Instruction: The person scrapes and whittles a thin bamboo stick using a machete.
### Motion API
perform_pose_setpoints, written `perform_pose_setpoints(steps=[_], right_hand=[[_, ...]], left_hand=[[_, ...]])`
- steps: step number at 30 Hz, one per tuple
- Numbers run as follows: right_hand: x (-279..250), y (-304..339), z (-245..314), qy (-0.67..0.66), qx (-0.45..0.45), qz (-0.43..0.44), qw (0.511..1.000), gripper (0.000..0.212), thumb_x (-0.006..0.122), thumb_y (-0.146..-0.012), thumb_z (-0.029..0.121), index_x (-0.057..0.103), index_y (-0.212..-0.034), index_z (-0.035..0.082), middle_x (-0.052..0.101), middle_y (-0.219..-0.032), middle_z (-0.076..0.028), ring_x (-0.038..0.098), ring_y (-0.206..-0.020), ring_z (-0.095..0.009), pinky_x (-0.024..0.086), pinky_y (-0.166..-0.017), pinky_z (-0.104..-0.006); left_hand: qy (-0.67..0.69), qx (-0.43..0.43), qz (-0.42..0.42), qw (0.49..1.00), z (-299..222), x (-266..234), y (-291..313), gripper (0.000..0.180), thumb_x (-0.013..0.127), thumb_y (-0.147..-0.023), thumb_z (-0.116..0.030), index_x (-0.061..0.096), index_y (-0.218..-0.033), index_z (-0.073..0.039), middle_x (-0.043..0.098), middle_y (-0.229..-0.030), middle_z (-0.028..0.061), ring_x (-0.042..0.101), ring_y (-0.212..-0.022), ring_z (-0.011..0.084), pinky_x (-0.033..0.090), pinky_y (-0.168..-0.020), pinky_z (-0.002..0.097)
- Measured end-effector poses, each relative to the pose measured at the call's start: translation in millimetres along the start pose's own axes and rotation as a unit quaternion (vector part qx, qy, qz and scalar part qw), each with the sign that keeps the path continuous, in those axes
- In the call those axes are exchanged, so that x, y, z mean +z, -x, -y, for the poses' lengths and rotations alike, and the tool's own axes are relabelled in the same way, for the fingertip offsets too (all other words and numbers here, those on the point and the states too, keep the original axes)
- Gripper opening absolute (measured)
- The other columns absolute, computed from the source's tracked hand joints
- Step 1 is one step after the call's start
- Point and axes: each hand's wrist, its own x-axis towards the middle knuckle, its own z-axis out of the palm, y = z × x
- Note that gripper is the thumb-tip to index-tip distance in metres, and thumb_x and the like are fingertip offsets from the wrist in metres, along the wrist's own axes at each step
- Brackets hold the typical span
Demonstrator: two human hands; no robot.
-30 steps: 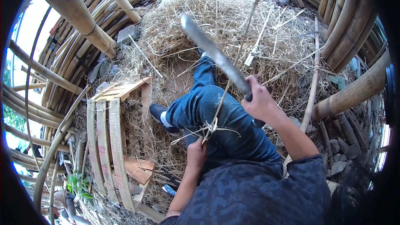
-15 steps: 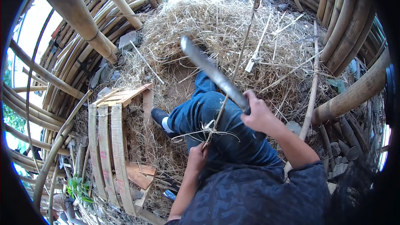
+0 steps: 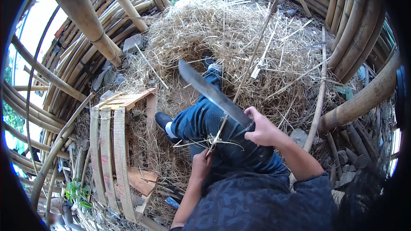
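My right hand (image 3: pixel 263 129) grips the handle of a machete (image 3: pixel 210 92), whose long, wide grey blade reaches up and left over my knee. Behind the blade runs a thin bamboo strip (image 3: pixel 255 48), slanting from the top of the view down to my lap. My left hand (image 3: pixel 201 164) is closed around its lower end. Just above that hand, pale curled shavings (image 3: pixel 211 140) cling to the strip. My bent leg in blue jeans (image 3: pixel 188 122) lies beneath both.
Bamboo shavings (image 3: pixel 201 21) are heaped ahead of me. A slatted wooden crate (image 3: pixel 121 158) stands at the left, near a thick bamboo pole (image 3: pixel 81 10). More poles (image 3: pixel 364 94) lean at the right, beside broken stones (image 3: pixel 347 162).
The machete has come down lower along the strip, its blade turning to show its broad face. The strip's top has tilted to the right; my left hand has barely moved.
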Motion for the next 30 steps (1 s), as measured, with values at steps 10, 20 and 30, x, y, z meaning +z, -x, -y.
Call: perform_pose_setpoints(steps=[10, 20, 30], right_hand=[[9, 1, -9, 0.146, -0.031, -0.055, 0.987, 0.052, 0.062, -0.075, 0.008, 0.041, -0.121, -0.003, 0.063, -0.09, -0.031, 0.062, -0.092, -0.047, 0.048, -0.083, -0.0468], [-10, -3, -12, 0.095, -0.066, -0.024, 0.993, 0.051, 0.063, -0.07, 0.007, 0.042, -0.116, 0.0, 0.062, -0.084, -0.023, 0.064, -0.075, -0.032, 0.049, -0.072, -0.0391], [4, -9, -22, 0.16, -0.084, -0.066, 0.981, 0.05, 0.063, -0.072, 0.008, 0.039, -0.116, 0.001, 0.062, -0.083, -0.029, 0.063, -0.084, -0.046, 0.048, -0.078, -0.0472]], left_hand=[[-0.029, -0.008, -0.006, 1.0, 1, 0, 1, 0.015, 0.059, -0.09, -0.014, 0.061, -0.085, 0.0, 0.056, -0.072, 0.0264, 0.056, -0.071, 0.0462, 0.043, -0.057, 0.047], [-0.015, 0.011, -0.027, 0.999, -6, 4, -1, 0.018, 0.058, -0.092, -0.014, 0.059, -0.083, 0.001, 0.051, -0.063, 0.0233, 0.05, -0.059, 0.0411, 0.041, -0.053, 0.044], [-0.02, -0.015, -0.015, 1.0, -2, 7, 2, 0.009, 0.058, -0.088, -0.01, 0.062, -0.088, -0.002, 0.058, -0.073, 0.0256, 0.058, -0.072, 0.0451, 0.044, -0.058, 0.0497]])
